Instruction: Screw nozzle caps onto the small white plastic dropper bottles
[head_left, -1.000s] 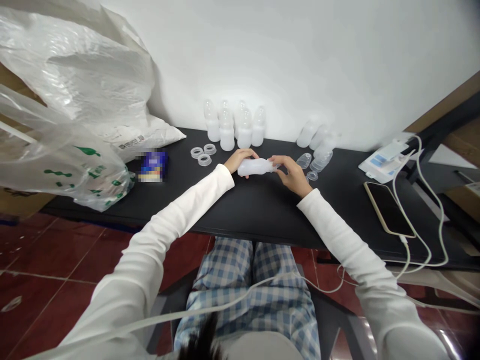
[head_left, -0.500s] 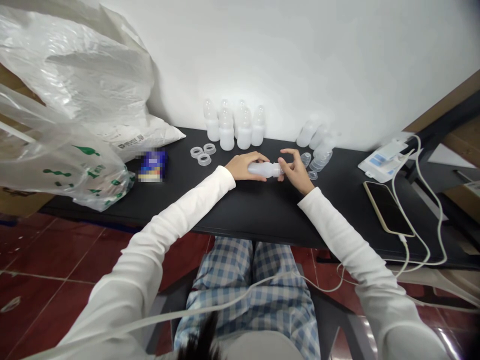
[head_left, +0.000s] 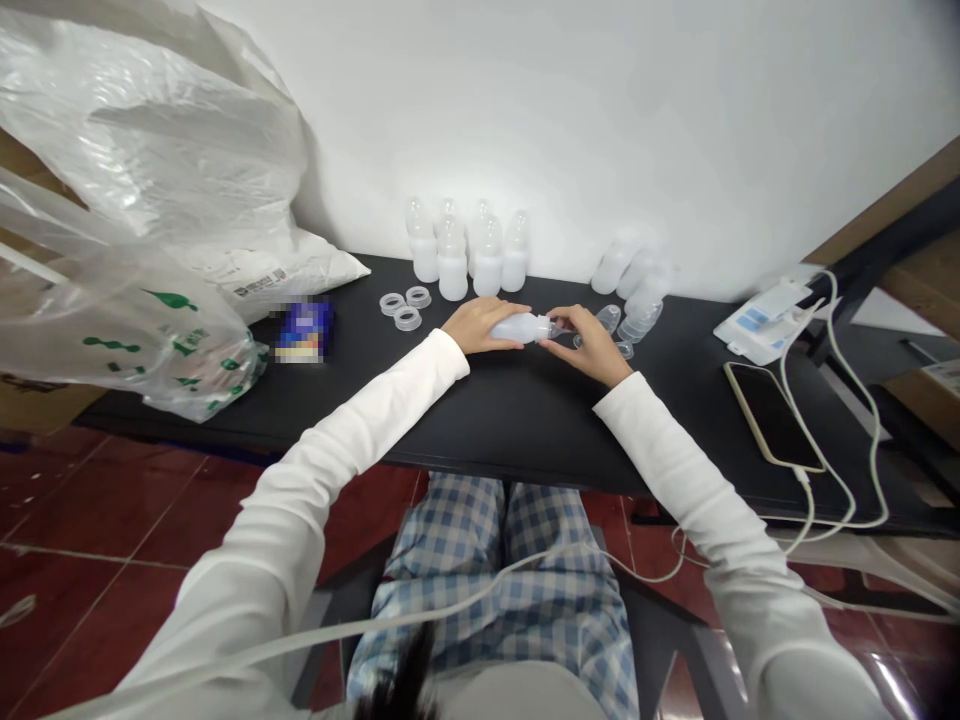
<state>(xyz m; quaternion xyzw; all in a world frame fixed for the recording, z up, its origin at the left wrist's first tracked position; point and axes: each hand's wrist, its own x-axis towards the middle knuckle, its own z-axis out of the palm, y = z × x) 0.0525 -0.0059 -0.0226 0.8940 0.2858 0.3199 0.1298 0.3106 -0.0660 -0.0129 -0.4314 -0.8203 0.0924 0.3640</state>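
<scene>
A milky-white baby bottle [head_left: 517, 328] lies nearly level above the black table, its collar end pointing right. My left hand [head_left: 480, 326] is wrapped around the bottle's body. My right hand [head_left: 589, 345] grips the collar end, thumb on the collar and fingertips around the clear teat [head_left: 559, 328] that sticks out of it. Just right of that hand are a clear dome cap [head_left: 609, 318] and a small clear ring-like piece [head_left: 625, 350]. Several capped baby bottles [head_left: 453, 262] stand behind my left hand. Three loose collar rings [head_left: 407, 318] lie to its left.
More bottles [head_left: 611, 268] and stacked clear caps [head_left: 643, 315] stand at the back right, against the wall. A phone [head_left: 772, 415] with a charging cable and a white packet [head_left: 765, 325] lie on the right. Plastic bags [head_left: 172, 180] and a blurred blue packet [head_left: 304, 332] fill the left.
The bottle has shifted slightly left. My right hand's raised index finger has come down to the collar end, and the clear teat now shows between the fingers.
</scene>
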